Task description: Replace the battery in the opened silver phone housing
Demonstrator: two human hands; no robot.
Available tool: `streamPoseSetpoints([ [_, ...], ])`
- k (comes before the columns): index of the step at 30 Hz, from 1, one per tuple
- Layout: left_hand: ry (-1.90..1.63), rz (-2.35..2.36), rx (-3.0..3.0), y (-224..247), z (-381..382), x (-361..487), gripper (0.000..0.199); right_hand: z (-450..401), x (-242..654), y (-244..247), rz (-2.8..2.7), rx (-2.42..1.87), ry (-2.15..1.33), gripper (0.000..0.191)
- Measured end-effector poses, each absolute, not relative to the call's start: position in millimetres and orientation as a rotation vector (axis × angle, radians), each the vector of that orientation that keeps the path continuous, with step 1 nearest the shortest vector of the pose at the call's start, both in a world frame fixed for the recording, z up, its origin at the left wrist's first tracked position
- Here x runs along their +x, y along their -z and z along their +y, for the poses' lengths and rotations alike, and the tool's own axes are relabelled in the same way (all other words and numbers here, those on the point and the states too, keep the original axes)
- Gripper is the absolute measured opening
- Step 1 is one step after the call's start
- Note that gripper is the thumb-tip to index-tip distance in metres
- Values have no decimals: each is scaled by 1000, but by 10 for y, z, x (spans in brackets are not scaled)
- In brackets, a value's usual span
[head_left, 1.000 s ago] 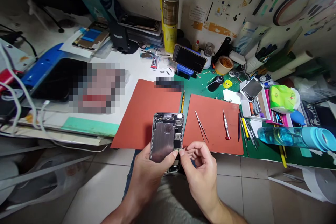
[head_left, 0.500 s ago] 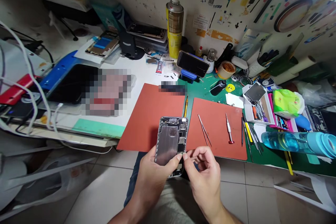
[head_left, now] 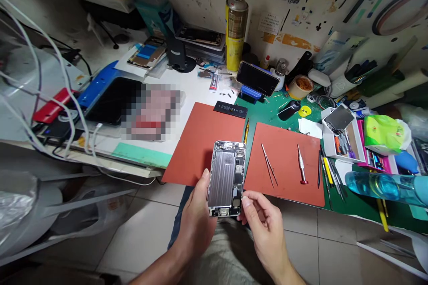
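An opened phone housing (head_left: pixel 222 178) with bare metal and exposed circuit parts lies above my lap at the mat's front edge. My left hand (head_left: pixel 197 216) is closed round its left side, thumb along the edge; the fingers underneath are hidden. At the lower right edge, my right hand (head_left: pixel 266 227) has thumb and curled fingers against the phone housing. Beyond it, a black phone battery (head_left: pixel 230 109) rests at the back of the left red mat (head_left: pixel 197 138). Tweezers (head_left: pixel 269 164) and a silver screwdriver (head_left: pixel 301 164) lie on the right red mat (head_left: pixel 286 138). Between the mats is a gold screwdriver (head_left: pixel 246 131).
A black-screened phone (head_left: pixel 259 76) leans on a blue stand. Behind it stands a yellow spray can (head_left: pixel 236 31). To the right are a white tool box (head_left: pixel 361 142), several thin tools and a blue water bottle (head_left: pixel 372 185). White cables (head_left: pixel 68 98) hang at left.
My left thumb has moved off the phone's lower right side to its left edge, uncovering the lower parts. My right fingers have shifted lower along the right edge. The view has turned left.
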State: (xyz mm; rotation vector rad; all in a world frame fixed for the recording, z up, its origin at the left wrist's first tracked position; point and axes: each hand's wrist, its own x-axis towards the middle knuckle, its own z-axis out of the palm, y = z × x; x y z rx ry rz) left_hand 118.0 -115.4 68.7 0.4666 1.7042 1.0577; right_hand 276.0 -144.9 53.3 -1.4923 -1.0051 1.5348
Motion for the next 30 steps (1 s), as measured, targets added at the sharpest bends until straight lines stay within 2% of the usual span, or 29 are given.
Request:
streamPoseSetpoints([
  [4, -1070, 1809, 572, -628, -1193, 1137, 40, -1478, 2750, -512, -1045, -1499, -1596, 43],
  [9, -1056, 1812, 620, -615, -1215, 1129, 49, -1436, 2742, -542, -1054, -1458, -1640, 43],
  [18, -957, 1265, 443, -653, -1135, 1187, 35, -1418, 2751, -550, -1087, -1473, -1579, 40],
  [30, -918, 1377, 585, -492, -1151, 1122, 36, -1447, 2767, -541, -1099, -1458, -1549, 35],
])
